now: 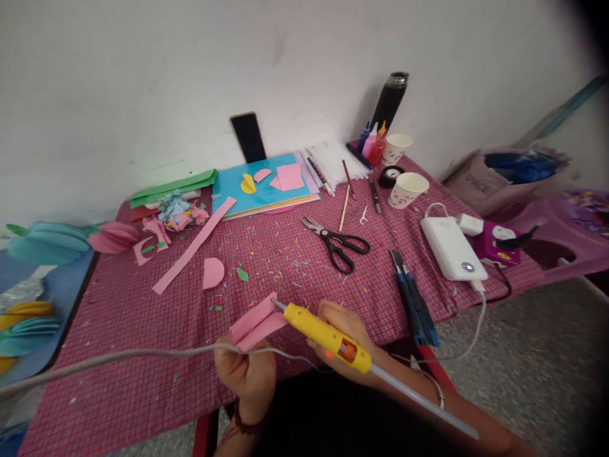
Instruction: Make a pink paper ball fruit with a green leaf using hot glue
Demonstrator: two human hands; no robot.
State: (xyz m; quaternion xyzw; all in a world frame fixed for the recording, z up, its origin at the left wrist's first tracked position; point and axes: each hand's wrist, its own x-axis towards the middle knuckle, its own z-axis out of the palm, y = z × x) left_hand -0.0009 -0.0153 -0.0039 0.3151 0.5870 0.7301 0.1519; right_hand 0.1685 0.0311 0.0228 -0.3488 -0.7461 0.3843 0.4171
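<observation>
My left hand (247, 374) is closed on a folded pink paper piece (257, 322), holding it up near the table's front edge. My right hand (345, 339) grips a yellow glue gun (326, 336) with a clear glue stick (423, 400) sticking out of its back. The gun's metal tip touches the top edge of the pink paper. Its grey cord (118, 358) runs off to the left across the red checked tablecloth (143, 330).
Black scissors (340, 244), a pink paper strip (193, 247), a pink half circle (212, 273), coloured paper sheets (261, 187), paper cups (406, 189), a black bottle (390, 101), a white power bank (451, 247), and blue cutters (413, 298) lie on the table. Paper scraps (174, 212) sit at the back left.
</observation>
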